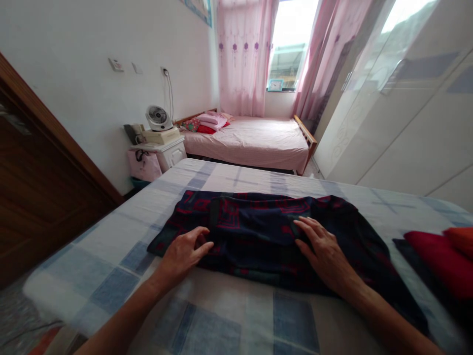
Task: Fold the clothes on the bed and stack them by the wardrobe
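A dark navy garment [254, 222] with red and green patterns lies folded into a wide strip across the bed. One long part of it, which looks like a sleeve, trails toward the lower right. My left hand [186, 249] is over the garment's near left edge, its fingers bent and the thumb apart from them. Over the right half is my right hand [321, 246], palm down with fingers stretched and slightly spread. Neither hand shows any cloth between its fingers; whether the fingertips press on the fabric is hard to tell.
The garment lies on a bed with a blue-and-white checked sheet [236, 315]. Folded red clothes [436, 261] and an orange piece [461, 239] sit at the right. Beyond are a pink bed [258, 143], a small fan [158, 117] on a cabinet, and a white wardrobe [399, 123].
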### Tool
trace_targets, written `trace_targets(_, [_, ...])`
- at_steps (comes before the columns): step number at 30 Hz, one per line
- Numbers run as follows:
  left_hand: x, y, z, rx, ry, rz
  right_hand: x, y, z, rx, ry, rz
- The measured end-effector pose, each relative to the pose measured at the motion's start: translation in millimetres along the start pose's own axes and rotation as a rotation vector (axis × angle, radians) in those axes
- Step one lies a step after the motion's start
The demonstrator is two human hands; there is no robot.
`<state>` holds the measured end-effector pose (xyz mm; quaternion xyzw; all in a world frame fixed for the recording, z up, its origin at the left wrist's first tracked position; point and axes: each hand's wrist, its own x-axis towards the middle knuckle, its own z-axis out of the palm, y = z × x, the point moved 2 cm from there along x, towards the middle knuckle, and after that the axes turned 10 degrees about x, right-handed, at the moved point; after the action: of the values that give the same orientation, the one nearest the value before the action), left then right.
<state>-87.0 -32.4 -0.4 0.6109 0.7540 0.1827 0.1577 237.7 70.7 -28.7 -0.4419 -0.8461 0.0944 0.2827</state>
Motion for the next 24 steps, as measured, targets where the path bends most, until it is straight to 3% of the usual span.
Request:
trace_targets(3, [4, 4, 7, -0.247, -0.033, -0.019, -6, 3, 10, -0.029, -0.023, 0.014])
trace_targets(7, [10, 9, 19, -0.604, -0.071, -0.180, -8, 5, 16, -0.043, -0.032, 0.024])
trace_targets(10, [14, 10, 24, -0.684, -0.063, -0.241, -8, 4, 15, -0.042, -0.034, 0.022])
trace_targets(13, [15, 10, 21, -0.677, -0.012, -0.214, -9, 3, 14, -0.036, -0.025, 0.015])
trace_targets(17, [9, 1, 13, -0.431, 0.241, -0.108, -10, 5, 15, -0.023, -0.013, -0.008])
trace_targets(21, [4, -2, 11, 0.029, 0.280, -0.119, -11, 6, 17, -0.031, 0.000, -0.016])
trace_targets(24, [0, 6, 2, 0.201, 0.375, -0.163, -11, 5, 17, -0.039, -0.001, -0.019])
